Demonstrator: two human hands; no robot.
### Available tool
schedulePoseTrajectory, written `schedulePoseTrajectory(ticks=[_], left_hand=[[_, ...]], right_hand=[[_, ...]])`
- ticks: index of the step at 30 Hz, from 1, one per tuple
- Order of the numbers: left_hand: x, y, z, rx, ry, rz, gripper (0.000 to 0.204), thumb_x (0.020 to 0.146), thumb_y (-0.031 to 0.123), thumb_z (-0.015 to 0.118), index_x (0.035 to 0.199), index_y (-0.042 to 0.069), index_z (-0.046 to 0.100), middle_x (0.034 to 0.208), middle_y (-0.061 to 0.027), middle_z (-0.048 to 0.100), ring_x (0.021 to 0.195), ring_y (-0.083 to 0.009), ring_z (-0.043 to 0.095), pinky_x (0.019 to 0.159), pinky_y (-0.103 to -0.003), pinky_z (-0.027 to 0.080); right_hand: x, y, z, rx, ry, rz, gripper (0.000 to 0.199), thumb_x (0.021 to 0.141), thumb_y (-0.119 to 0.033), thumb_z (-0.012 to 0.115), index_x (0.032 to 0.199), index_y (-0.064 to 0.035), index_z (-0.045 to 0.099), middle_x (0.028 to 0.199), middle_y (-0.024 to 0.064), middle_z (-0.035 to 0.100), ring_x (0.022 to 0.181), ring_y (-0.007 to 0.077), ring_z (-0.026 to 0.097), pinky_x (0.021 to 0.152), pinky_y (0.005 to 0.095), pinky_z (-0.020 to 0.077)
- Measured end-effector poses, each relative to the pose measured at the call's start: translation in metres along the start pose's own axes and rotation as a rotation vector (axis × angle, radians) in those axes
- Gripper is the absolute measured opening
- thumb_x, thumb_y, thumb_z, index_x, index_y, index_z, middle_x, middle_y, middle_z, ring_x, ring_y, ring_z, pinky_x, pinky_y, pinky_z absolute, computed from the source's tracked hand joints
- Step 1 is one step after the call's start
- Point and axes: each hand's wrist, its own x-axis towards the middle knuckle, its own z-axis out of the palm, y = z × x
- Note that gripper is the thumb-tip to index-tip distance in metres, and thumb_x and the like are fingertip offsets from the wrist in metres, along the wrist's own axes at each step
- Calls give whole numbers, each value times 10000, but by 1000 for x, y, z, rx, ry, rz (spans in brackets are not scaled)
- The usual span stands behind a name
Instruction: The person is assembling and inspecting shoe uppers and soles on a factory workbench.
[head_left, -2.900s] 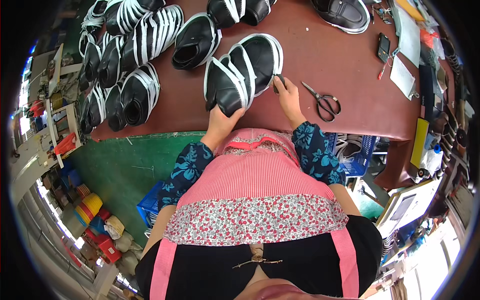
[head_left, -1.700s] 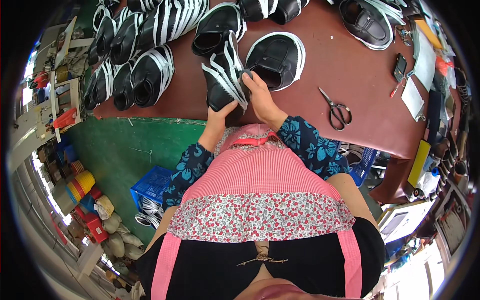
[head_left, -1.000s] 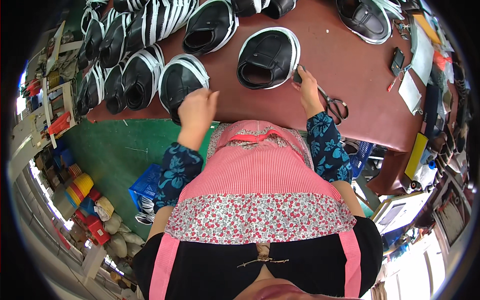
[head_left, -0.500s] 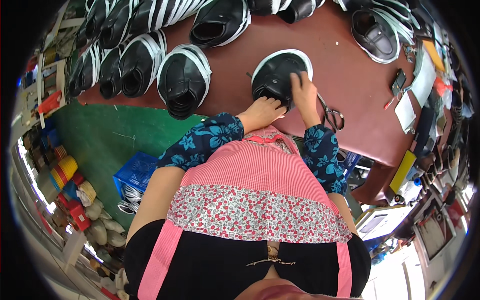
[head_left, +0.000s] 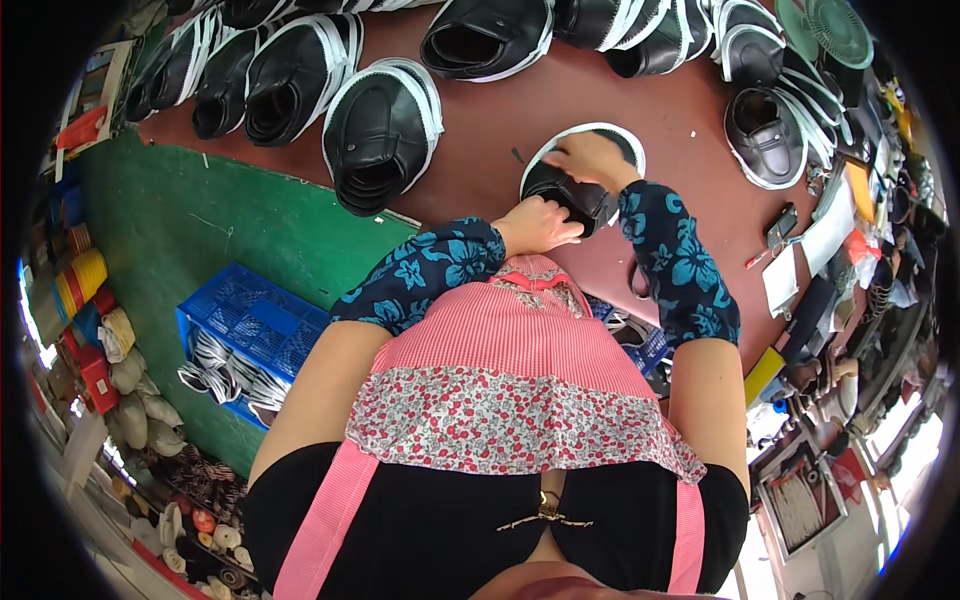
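A black, white-edged slip-on shoe upper (head_left: 584, 197) rests toe outward on a maroon table (head_left: 480, 125), opening toward the near edge.

Wide fisheye view, head-worn, left of a pair: we look steeply down over the pink-checked, floral-hemmed cloth apron (head_left: 520, 340), close below, to the flat maroon worktable (head_left: 480, 125) beyond.

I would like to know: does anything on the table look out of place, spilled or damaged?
I see no spill or clear damage. Slightly odd: a white scrap lies alone on the table, too small to identify. A small dark piece also lies loose, just left of the shoe under the right hand.
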Motion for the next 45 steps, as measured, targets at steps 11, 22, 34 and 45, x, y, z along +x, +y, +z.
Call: schedulePoseTrajectory(ticks=[11, 22, 34, 45], left_hand=[[3, -4, 3, -32, -5, -23, 271, 1079, 452, 638, 1052, 186, 677, 850, -89, 729, 803, -292, 732, 672, -437, 556], [12, 1, -1, -83, 98, 90, 254, 1059, 425, 673, 1059, 173, 703, 986, -89, 722, 919, -276, 722, 699, -426, 576], [-4, 25, -87, -341, 226, -204, 226, 1062, 192, 695, 1211, 35, 759, 1231, -146, 725, 1125, -352, 703, 964, -425, 565], [-57, 11, -123, -1492, 491, -1158, 354, 1009, 142, 822, 1326, 11, 736, 1259, -45, 769, 1134, -160, 722, 1043, -352, 548]], right_hand=[[-23, -28, 36, -178, 27, -154, 392, 1028, -487, 681, 1144, -152, 849, 1172, 80, 822, 1203, 334, 698, 992, 531, 526], [-27, -13, 60, -348, 200, 17, 339, 1032, -444, 675, 1068, -164, 861, 1090, 70, 825, 1216, 293, 676, 995, 535, 458], [-121, 72, 83, 1276, 1097, 435, 477, 1140, -405, 645, 1010, 42, 747, 826, 25, 639, 786, 122, 539, 726, 345, 477], [-144, 85, 186, 1793, 936, 483, 382, 1148, -375, 617, 1092, -31, 773, 950, 28, 741, 831, 110, 658, 704, 273, 472]])
